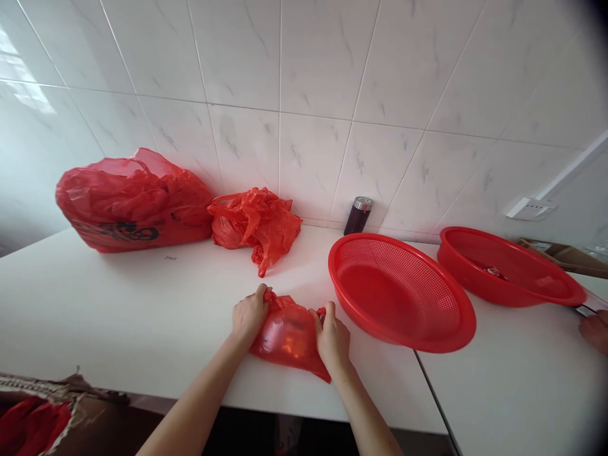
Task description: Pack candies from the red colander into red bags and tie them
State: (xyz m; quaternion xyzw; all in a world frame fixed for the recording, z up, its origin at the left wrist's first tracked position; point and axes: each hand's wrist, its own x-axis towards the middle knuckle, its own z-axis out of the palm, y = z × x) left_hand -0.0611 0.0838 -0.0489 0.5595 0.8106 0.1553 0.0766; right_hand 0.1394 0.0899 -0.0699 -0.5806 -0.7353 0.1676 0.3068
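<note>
Near the table's front edge lies a small red plastic bag (287, 339) with something rounded and shiny inside; the thin plastic hides what it is. My left hand (251, 315) is closed on the bag's upper left corner. On the opposite side, my right hand (332, 335) grips the upper right corner between thumb and fingers. To the right of my right hand stands a red perforated basin (380, 285) with nothing in it. Behind the small bag sits a crumpled red plastic bag (256, 221), its contents hidden.
A large, full red bag (137, 209) leans near the tiled wall. A dark bottle (358, 215) stands behind the basin. A second red basin (503, 266) holds a small item. Another person's hand (596, 330) shows at the right edge. A torn cardboard box (85, 421) is front left.
</note>
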